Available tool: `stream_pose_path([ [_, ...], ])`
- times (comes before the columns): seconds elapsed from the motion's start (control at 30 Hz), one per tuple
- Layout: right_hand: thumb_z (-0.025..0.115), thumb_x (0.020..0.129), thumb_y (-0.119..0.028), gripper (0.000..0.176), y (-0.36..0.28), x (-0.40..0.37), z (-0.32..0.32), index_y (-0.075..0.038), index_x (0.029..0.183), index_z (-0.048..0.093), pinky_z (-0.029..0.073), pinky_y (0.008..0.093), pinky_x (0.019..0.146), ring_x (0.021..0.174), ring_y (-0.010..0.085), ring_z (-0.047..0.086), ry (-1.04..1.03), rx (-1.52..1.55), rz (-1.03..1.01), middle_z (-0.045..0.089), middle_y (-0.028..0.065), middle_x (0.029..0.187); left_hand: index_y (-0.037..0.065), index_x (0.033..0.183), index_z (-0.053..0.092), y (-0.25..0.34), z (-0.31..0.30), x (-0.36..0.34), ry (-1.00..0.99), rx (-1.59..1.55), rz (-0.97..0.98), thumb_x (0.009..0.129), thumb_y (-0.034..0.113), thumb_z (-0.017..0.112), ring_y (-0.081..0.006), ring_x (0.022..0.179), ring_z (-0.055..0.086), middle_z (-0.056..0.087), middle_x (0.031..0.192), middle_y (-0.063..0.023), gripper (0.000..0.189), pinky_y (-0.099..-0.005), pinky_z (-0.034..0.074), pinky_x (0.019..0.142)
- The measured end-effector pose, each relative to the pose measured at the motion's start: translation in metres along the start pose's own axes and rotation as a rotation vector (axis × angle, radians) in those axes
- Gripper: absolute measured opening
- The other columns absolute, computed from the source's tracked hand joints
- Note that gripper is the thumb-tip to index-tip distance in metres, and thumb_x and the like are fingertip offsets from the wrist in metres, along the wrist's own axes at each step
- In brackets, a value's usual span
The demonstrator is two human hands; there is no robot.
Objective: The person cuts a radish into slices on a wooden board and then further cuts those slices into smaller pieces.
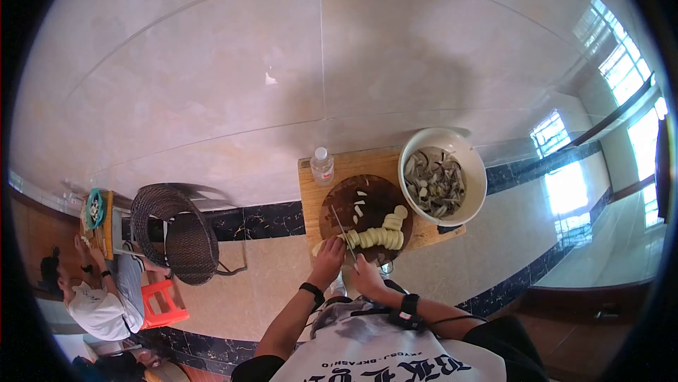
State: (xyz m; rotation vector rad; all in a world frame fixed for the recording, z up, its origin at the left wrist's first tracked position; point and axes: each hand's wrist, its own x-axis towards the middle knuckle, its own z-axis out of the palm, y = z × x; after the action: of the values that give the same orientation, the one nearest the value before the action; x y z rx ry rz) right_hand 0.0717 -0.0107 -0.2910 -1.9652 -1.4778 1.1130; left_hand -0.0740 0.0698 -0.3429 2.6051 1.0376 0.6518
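A round dark cutting board (339,195) lies on a small wooden table. My right hand (368,276) grips a knife (340,223), its blade pointing away from me across the board. Just left of the blade, my left hand (329,258) closes its fingers on a pale peeled vegetable, mostly hidden under them. To the right of the blade runs a curved row of round, pale yellow-green vegetable slices (381,238). Several thin white pieces (359,203) are scattered on the far part of the board. The vegetable's exact kind cannot be made out.
A cream basin (478,195) of cut strips stands on the wooden table (385,163), right of the board. A clear bottle (322,169) stands at the back left. Leftward are a wicker chair (191,244) and a seated person (106,304) on a red stool (161,306). A tiled wall rises behind.
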Motion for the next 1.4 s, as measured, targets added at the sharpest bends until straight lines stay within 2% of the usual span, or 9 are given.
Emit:
stream_pose_path([
  [0.33, 0.057, 0.086, -0.008, 0.027, 0.009, 0.008, 0.019, 0.007, 0.103, 0.043, 0.045, 0.0646, 0.079, 0.091, 0.0598, 0.058, -0.015, 0.017, 0.043, 0.062, 0.0377, 0.089, -0.006, 0.101, 0.064, -0.001, 0.003, 0.002, 0.048, -0.048, 0.030, 0.077, 0.008, 0.060, -0.0373, 0.117, 0.056, 0.059, 0.115, -0.0207, 0.028, -0.0441, 0.048, 0.102],
  [0.53, 0.058, 0.086, -0.010, 0.027, -0.002, 0.015, 0.012, 0.006, 0.103, 0.044, 0.046, 0.0630, 0.078, 0.093, 0.0588, 0.059, -0.039, 0.036, 0.089, 0.062, 0.0373, 0.089, -0.008, 0.097, 0.066, -0.010, 0.007, 0.004, 0.001, -0.077, 0.033, 0.076, 0.008, 0.061, -0.0366, 0.115, 0.056, 0.059, 0.115, -0.0200, 0.027, -0.0444, 0.049, 0.102],
  [0.73, 0.059, 0.086, -0.011, 0.029, 0.000, 0.022, 0.006, 0.005, 0.106, 0.046, 0.047, 0.0616, 0.080, 0.094, 0.0581, 0.060, -0.074, 0.049, 0.106, 0.063, 0.0371, 0.089, -0.008, 0.097, 0.067, -0.013, 0.011, 0.006, 0.013, -0.073, 0.039, 0.077, 0.008, 0.062, -0.0364, 0.116, 0.056, 0.059, 0.115, -0.0196, 0.026, -0.0441, 0.050, 0.101],
  [0.83, 0.059, 0.086, -0.011, 0.030, -0.001, 0.024, 0.004, 0.006, 0.108, 0.046, 0.047, 0.0612, 0.082, 0.094, 0.0583, 0.060, -0.074, 0.038, 0.097, 0.062, 0.0378, 0.090, -0.005, 0.107, 0.068, -0.016, 0.013, 0.005, -0.048, -0.088, 0.004, 0.081, 0.006, 0.065, -0.0368, 0.117, 0.056, 0.061, 0.118, -0.0198, 0.028, -0.0439, 0.049, 0.103],
  [1.03, 0.059, 0.087, -0.011, 0.031, 0.001, 0.026, 0.000, 0.006, 0.109, 0.046, 0.046, 0.0617, 0.083, 0.096, 0.0585, 0.059, -0.096, 0.032, 0.109, 0.063, 0.0386, 0.092, -0.005, 0.106, 0.068, -0.016, 0.010, 0.007, -0.067, -0.080, 0.009, 0.079, 0.006, 0.066, -0.0375, 0.118, 0.056, 0.062, 0.118, -0.0198, 0.030, -0.0446, 0.048, 0.104],
  [1.13, 0.059, 0.087, -0.010, 0.031, 0.003, 0.027, 0.001, 0.006, 0.109, 0.046, 0.046, 0.0630, 0.082, 0.095, 0.0590, 0.059, -0.088, 0.044, 0.103, 0.063, 0.0391, 0.091, -0.006, 0.091, 0.069, -0.018, 0.013, 0.008, -0.028, -0.044, 0.054, 0.077, 0.008, 0.064, -0.0357, 0.115, 0.057, 0.061, 0.113, -0.0196, 0.020, -0.0435, 0.050, 0.101],
  [1.2, 0.059, 0.086, -0.007, 0.030, 0.002, 0.026, 0.002, 0.006, 0.109, 0.044, 0.046, 0.0650, 0.083, 0.093, 0.0598, 0.060, -0.084, 0.032, 0.088, 0.063, 0.0397, 0.090, -0.006, 0.092, 0.069, -0.017, 0.011, 0.009, -0.017, -0.035, 0.067, 0.077, 0.008, 0.064, -0.0358, 0.114, 0.057, 0.061, 0.113, -0.0196, 0.021, -0.0432, 0.050, 0.100],
  [1.4, 0.060, 0.087, -0.008, 0.028, 0.004, 0.030, 0.001, 0.007, 0.106, 0.046, 0.048, 0.0633, 0.084, 0.096, 0.0588, 0.060, -0.089, 0.055, 0.097, 0.063, 0.0399, 0.091, -0.006, 0.097, 0.068, -0.019, 0.013, 0.010, 0.008, -0.042, 0.070, 0.078, 0.008, 0.063, -0.0353, 0.113, 0.057, 0.061, 0.112, -0.0187, 0.024, -0.0419, 0.050, 0.099],
])
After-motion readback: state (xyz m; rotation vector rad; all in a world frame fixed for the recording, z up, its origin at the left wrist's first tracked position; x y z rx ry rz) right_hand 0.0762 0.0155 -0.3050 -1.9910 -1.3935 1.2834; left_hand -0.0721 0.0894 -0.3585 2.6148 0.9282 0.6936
